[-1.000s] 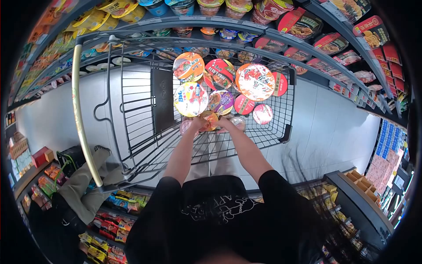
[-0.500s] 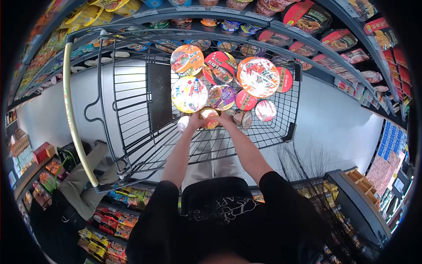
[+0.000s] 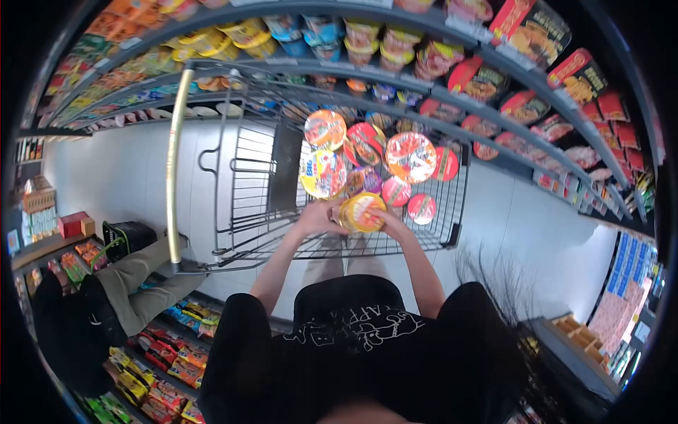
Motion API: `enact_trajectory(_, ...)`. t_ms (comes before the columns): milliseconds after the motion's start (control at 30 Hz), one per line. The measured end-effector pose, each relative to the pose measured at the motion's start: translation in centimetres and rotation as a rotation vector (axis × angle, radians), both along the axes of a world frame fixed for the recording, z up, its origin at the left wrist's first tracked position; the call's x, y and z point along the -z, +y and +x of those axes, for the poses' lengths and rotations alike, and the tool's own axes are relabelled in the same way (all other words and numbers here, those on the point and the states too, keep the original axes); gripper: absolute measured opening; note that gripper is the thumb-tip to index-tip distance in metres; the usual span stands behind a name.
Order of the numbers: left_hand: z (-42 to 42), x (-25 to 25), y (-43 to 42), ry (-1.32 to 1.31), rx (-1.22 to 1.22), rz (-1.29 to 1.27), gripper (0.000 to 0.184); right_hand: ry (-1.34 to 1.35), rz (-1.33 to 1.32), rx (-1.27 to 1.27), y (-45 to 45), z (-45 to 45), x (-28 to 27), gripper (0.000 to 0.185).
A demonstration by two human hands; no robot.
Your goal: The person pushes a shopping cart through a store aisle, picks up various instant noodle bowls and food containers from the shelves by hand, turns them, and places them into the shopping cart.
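Observation:
A yellow-lidded noodle cup (image 3: 362,213) is held between both hands over the near side of the wire shopping cart (image 3: 244,212). My left hand (image 3: 323,218) wraps its left side, and my right hand (image 3: 388,222) grips its right side. Just beyond it in the cart lie several instant noodle tubs: a white, blue and yellow one (image 3: 323,174), an orange one (image 3: 325,130), a red one (image 3: 365,143), a purple one (image 3: 364,181), a large orange-and-white one (image 3: 410,157) and small red-lidded ones (image 3: 421,209).
Shelves (image 3: 311,71) of cup and boxed noodles curve along the far side. At the left is the cart's yellowish handle (image 3: 177,169). Another person in dark top and khaki trousers (image 3: 134,283) is at lower left, near a black basket (image 3: 128,239). A wooden divided rack (image 3: 583,339) stands at right.
Both hands have raised the yellow-lidded cup from low in the cart, and it now appears larger. The view has shifted, showing more upper shelving, with the cart lower in frame.

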State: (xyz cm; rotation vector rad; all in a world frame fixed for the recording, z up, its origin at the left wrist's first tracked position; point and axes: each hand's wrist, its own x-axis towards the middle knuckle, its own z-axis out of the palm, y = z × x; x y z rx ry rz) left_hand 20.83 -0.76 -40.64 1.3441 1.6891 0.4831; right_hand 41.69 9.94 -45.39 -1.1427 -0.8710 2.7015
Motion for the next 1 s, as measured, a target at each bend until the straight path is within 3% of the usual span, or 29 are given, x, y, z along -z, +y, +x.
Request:
enact_trajectory(33,0.3,-0.9,-0.9,0.075,0.081,0.325,0.086,0.065,-0.104,0.079,0.4,0.6,-2.2,0.051)
enact_trajectory(167,3.1,-10.5,-1.9,0.143,-0.006,0.346,0.090,0.184,-0.109,0.087,0.9,0.3,-8.9,0.051)
enact_trajectory(267,3.0,-13.8,-1.4,0.601,-0.110,0.617,0.088,0.300,0.075,0.117,0.4,-2.3,-11.8,0.052)
enact_trajectory(433,-2.8,-18.7,-0.3,0.576,-0.247,0.784,0.092,0.477,0.144,0.142,1.7,-6.4,-13.8,0.052)
enact_trajectory(500,-8.4,-20.1,0.8,0.391,-0.506,0.753,0.096,0.644,0.264,0.234,2.2,-8.0,-15.2,0.054)
enact_trajectory(533,-10.9,-22.5,1.5,0.576,-0.640,1.009,0.099,0.584,0.315,0.314,1.7,-8.5,-17.1,0.056)
enact_trajectory(600,-17.5,-27.1,3.9,0.340,-0.792,1.146,0.104,0.630,0.381,0.357,1.9,-9.0,-17.1,0.057)
enact_trajectory(633,-20.4,-29.5,5.0,0.449,-0.901,1.089,0.104,0.644,0.407,0.386,1.7,-9.2,-16.9,0.056)
enact_trajectory(667,-23.6,-31.3,6.5,0.398,-0.943,1.120,0.101,0.606,0.361,0.446,1.2,-9.6,-16.1,0.055)
enact_trajectory(733,-30.9,-32.8,10.0,0.356,-0.951,1.194,0.098,0.457,0.263,0.570,-0.2,-9.6,-13.7,0.052)
enact_trajectory(833,-37.9,-34.7,14.6,0.485,-0.961,1.175,0.089,0.384,0.168,0.630,-3.5,-10.2,-14.8,0.047)
enact_trajectory(1000,-42.2,-35.9,19.1,0.586,-0.901,1.125,0.077,0.250,0.184,0.635,-7.7,-11.0,-13.7,0.042)
